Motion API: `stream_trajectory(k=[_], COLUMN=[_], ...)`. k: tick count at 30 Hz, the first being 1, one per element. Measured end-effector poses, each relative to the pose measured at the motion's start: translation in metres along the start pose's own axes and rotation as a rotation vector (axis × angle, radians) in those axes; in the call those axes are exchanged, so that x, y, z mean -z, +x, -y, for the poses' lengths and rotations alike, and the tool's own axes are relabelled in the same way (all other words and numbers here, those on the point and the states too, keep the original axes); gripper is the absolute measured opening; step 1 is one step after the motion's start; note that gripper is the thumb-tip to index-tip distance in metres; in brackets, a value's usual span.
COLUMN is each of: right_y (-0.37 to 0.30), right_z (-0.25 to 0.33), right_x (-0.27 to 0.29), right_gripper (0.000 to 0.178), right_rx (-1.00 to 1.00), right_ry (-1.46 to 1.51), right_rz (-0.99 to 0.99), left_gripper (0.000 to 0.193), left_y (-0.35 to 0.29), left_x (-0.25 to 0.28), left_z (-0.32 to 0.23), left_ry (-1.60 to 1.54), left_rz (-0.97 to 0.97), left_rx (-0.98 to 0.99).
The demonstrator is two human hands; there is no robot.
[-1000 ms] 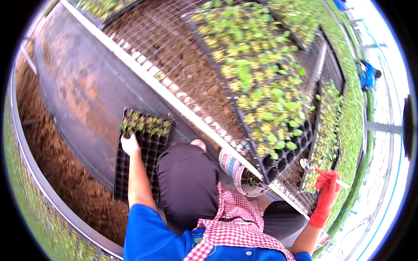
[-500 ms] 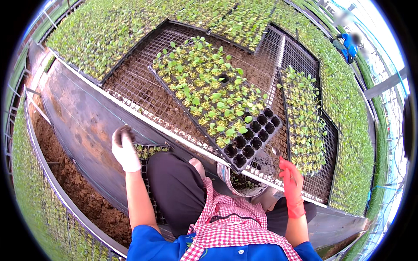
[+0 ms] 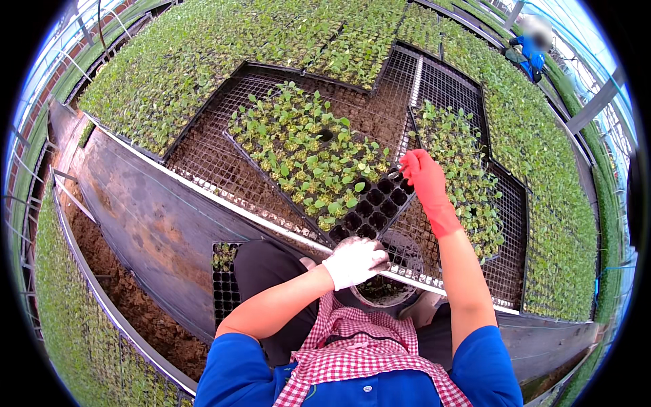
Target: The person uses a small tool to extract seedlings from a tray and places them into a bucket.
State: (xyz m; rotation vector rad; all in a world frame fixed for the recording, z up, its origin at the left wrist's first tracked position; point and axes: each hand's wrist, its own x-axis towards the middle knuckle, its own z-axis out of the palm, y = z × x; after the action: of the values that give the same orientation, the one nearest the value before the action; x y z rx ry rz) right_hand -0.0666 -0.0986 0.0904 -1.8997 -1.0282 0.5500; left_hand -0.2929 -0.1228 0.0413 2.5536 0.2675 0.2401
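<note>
A black seedling tray (image 3: 228,138) lies slantwise on the mesh bench, leafy over most of it, with dark open cells at its near right end. Over those cells is my right hand (image 3: 424,182) in a red glove, its fingers closed on a small shiny metal tool like a spoon (image 3: 395,173). My left hand (image 3: 357,262), in a white glove with soiled fingers, is at the tray's near corner. Its fingers are curled in, and what they hold, if anything, is hidden. Below that hand stands a round bucket (image 3: 384,303) with dark contents.
A second seedling tray (image 3: 453,146) lies to the right on the wire mesh (image 3: 507,203). Dense seedlings (image 3: 224,54) surround the gap. Beside my left knee is a tray with mostly bare cells (image 3: 226,290). A person in blue (image 3: 527,57) is far right.
My left hand has swung right, from above the tray by my knee to the big tray's near corner. My right hand has moved up and left over the open cells with the metal tool.
</note>
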Motion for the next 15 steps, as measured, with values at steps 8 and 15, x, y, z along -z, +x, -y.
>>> stream_trajectory(k=[8, 15], right_y=[0.019, 0.021], right_z=[0.015, 0.007], right_x=[-0.021, -0.021], right_gripper=[0.029, 0.031], right_rx=[0.006, -0.023], right_ry=[0.057, 0.120], right_rz=[0.139, 0.124], left_gripper=[0.025, 0.025], left_y=[0.004, 0.009], left_x=[-0.014, -0.016], left_z=[0.015, 0.020], left_ry=[0.048, 0.018], left_rz=[-0.083, -0.084], left_rx=[-0.061, -0.040])
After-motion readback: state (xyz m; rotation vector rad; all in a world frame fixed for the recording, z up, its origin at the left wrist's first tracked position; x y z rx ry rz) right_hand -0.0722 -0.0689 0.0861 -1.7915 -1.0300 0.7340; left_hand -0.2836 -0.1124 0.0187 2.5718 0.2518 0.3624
